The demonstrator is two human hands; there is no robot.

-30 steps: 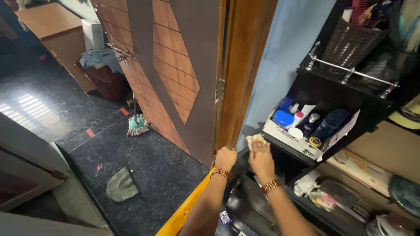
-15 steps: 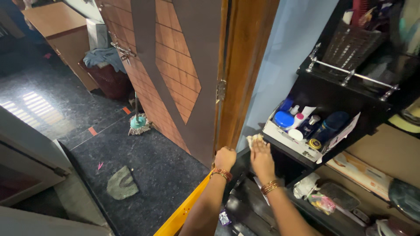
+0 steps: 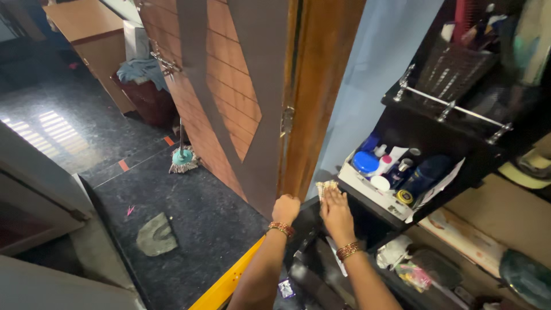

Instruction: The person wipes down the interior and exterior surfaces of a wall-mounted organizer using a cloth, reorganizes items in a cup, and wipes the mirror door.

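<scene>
**Hands nearly unmoved at dark shelf edge; pale cloth under right palm**

Little displacement is recorded against the earlier frames: both hands are kept at the same spot by the door frame, and only a slight shift of the view is noted.

Largest in view, the wooden door point(image 3: 218, 97) is seen standing open, with its frame point(image 3: 321, 92) just right of it and a metal hinge point(image 3: 286, 120) on the edge. A dark speckled floor point(image 3: 189, 229) is spread below left, and a dark shelf unit point(image 3: 436, 126) fills the right side. A wire basket point(image 3: 453, 69) is set on the upper shelf behind a metal rail. One level lower, a white tray point(image 3: 373, 195) of toiletry bottles and a blue-lidded jar point(image 3: 365, 162) is observed. On the floor a mop head point(image 3: 183, 159) is seen near the door, and a grey rag point(image 3: 156, 234) lies well apart from it.

The left hand point(image 3: 286, 208) is clenched into a fist and rests against the foot of the door frame; whether anything is enclosed cannot be told. The right hand point(image 3: 337, 212) is laid flat, fingers extended, not closed round anything, on the dark shelf edge just beside the tray. A pale crumpled cloth point(image 3: 326, 187) is pressed under its fingertips, touching the tray's near corner. Bangles are worn on both wrists.
</scene>
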